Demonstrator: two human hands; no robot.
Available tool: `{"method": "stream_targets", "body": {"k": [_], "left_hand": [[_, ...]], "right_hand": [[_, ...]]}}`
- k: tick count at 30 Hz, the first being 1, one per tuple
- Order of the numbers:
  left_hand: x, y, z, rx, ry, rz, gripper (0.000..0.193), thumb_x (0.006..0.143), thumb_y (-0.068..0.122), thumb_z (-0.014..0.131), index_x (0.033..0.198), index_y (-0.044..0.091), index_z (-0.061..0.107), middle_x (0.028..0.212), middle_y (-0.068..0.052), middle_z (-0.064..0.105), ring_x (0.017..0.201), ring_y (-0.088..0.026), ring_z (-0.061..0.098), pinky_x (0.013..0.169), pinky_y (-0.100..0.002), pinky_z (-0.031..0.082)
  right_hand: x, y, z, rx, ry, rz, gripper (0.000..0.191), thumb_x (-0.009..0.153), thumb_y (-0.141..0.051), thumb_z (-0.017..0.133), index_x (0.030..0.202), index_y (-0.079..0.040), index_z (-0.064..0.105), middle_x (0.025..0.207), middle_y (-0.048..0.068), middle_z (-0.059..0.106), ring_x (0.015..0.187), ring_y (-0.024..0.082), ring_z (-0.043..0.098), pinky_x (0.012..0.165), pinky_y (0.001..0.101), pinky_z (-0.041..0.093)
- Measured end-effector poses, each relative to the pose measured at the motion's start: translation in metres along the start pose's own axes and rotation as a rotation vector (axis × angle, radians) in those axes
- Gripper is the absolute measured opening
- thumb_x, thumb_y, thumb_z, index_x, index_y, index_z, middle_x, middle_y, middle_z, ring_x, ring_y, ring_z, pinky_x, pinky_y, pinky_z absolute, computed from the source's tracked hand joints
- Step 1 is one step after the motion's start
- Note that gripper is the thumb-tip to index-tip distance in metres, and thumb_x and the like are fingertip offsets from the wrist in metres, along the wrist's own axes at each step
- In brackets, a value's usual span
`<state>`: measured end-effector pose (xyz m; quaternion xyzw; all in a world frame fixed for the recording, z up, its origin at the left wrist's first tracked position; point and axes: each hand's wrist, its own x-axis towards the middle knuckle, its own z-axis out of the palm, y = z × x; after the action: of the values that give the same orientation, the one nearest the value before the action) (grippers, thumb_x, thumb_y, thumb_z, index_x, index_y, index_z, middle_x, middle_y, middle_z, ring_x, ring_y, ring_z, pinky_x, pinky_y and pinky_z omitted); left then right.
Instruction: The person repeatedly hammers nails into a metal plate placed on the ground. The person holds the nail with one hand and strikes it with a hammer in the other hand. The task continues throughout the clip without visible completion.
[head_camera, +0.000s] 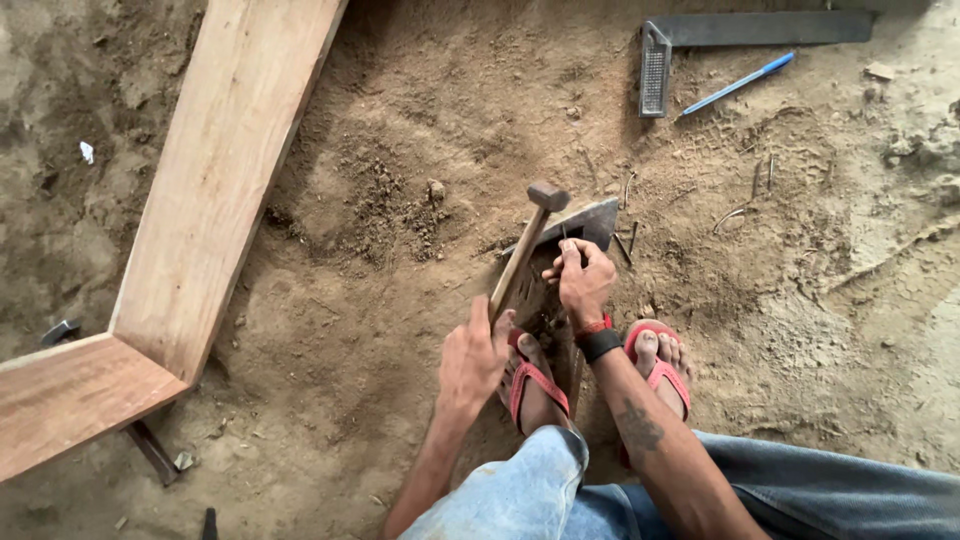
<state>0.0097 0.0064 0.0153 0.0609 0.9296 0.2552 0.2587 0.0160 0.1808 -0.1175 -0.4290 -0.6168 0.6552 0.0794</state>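
My left hand (473, 358) grips the wooden handle of a hammer (527, 240), whose metal head is raised above the ground. My right hand (583, 280), with a black and red wristband, pinches a small nail (564, 234) upright against a dark flat metal piece (590, 220) lying in the dirt. The hammer head hangs just left of and above the nail. Both of my feet, in red flip-flops (660, 375), rest right behind the metal piece.
A mitred wooden frame (210, 190) lies on the sandy ground at the left. A metal try square (700, 40) and a blue pen (740, 82) lie at the top right. Several loose nails (625, 245) are scattered nearby.
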Motion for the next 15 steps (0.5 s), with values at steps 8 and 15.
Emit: {"method": "stream_targets", "body": {"k": [8,15], "left_hand": [[0.008,0.004,0.002,0.044,-0.197,-0.032,0.029,0.108,0.037,0.055,0.115,0.009,0.051,0.072,-0.020,0.070,0.061,-0.040,0.070,0.048,-0.050,0.053],[0.001,0.000,-0.007,-0.186,0.027,0.128,0.028,0.100,0.028,0.057,0.121,0.009,0.052,0.081,-0.016,0.076,0.054,-0.033,0.072,0.041,-0.046,0.054]], "right_hand": [[0.002,0.002,0.001,0.021,0.042,0.082,0.019,0.101,-0.014,0.063,0.103,0.003,0.072,0.072,0.006,0.069,0.054,0.016,0.070,0.046,0.0281,0.059],[0.002,-0.002,-0.001,-0.003,0.025,0.123,0.019,0.102,-0.015,0.062,0.102,0.001,0.072,0.072,0.005,0.070,0.055,0.015,0.071,0.046,0.0271,0.059]]}}
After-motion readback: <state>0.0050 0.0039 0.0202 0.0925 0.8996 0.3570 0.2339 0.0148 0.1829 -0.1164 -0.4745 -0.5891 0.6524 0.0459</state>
